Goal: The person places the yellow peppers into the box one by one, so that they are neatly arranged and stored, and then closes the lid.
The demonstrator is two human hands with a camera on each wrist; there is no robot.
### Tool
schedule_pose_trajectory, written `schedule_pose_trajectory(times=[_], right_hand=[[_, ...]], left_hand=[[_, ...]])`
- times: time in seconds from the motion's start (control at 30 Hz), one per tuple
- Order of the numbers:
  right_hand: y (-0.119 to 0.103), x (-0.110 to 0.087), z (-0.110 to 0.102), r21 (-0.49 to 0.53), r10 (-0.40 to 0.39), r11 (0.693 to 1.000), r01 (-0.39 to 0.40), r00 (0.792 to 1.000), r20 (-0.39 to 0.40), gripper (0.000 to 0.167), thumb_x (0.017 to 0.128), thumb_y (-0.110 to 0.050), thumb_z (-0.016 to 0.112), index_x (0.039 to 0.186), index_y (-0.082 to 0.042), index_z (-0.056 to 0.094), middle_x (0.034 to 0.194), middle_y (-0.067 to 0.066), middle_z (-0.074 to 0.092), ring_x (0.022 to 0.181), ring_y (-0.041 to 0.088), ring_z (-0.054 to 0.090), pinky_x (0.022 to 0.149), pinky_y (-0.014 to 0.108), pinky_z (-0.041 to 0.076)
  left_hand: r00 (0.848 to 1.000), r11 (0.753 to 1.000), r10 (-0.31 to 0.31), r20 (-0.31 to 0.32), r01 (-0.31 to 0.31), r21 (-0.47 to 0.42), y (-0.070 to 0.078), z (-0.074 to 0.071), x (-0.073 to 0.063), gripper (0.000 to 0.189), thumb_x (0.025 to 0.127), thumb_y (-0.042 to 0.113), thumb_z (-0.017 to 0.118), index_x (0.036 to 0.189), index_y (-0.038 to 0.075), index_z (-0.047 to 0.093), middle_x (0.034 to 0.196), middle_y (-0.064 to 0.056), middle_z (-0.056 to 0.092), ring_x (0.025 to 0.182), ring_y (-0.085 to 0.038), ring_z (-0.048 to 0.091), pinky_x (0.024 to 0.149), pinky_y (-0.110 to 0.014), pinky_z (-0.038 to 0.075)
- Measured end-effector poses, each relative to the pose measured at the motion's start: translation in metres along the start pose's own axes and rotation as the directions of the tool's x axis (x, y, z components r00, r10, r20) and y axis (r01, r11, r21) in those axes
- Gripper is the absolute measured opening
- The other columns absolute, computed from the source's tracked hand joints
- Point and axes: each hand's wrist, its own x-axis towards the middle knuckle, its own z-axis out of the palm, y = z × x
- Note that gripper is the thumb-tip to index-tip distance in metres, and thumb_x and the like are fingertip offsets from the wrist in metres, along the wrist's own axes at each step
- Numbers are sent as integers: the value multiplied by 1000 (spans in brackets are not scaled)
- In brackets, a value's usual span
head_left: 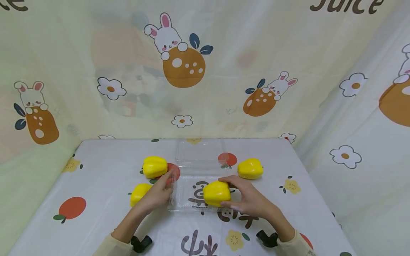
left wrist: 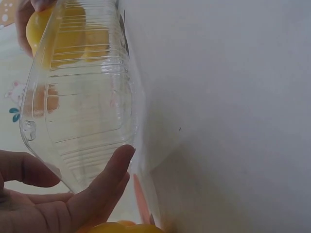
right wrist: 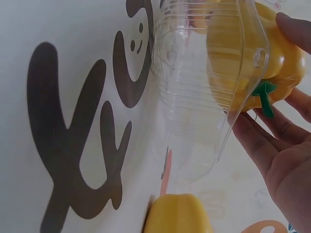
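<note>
In my head view, the right hand [head_left: 248, 195] grips a yellow pepper [head_left: 217, 193], thumb on the near side, fingers on the far side. The pepper's green stem points toward the palm. The pepper is located at the right part of a clear plastic box [head_left: 187, 202]; in the right wrist view, I see part of it through the box wall. The left hand [head_left: 158, 193] pinches the box's left edge. The lid [head_left: 200, 153] lies open at the far side. I locate two peppers [head_left: 155, 166] left of the box and one pepper [head_left: 250, 168] to its right, all on the printed tablecloth [head_left: 105, 177].
</note>
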Motion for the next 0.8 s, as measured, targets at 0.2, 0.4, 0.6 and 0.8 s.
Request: schedule_pose_trajectory(times=[0.2,0.4,0.6,0.8], right_hand=[[0,3,4,-24,-7,1000,7,1000,20,70,89,-31,87,148,-9,56,148,-1,63,130,20,65,109,48,57],[1,4,7,-49,11,999,-9,999,39,70,88,-28,87,148,-10,56,148,1,63,129,20,65,110,50,57],[0,6,7,-77,39,996,-35,998,53,70,88,-30,87,148,-11,57,149,2,63,130,22,64,111,51,56],[1,8,8,-108,71,992,-64,995,70,70,89,-32,87,149,-13,57,149,0,63,130,21,64,112,49,55]], left_hand=[[1000,1000,13,-1,-13,-24,-2,0,0,77,98,-6,52,169,8,25,173,-19,31,136,-38,47,118,-58,49],[1000,1000,-7,1,7,-10,0,0,-1,74,99,-5,53,168,7,26,174,-20,31,137,-38,47,120,-62,43],[1000,1000,-27,0,27,9,1,0,1,73,100,-5,53,168,7,28,173,-19,32,135,-37,48,120,-60,45],[1000,1000,-5,-4,5,16,0,0,2,74,100,-4,54,168,7,28,172,-19,35,133,-35,50,108,-46,57]])
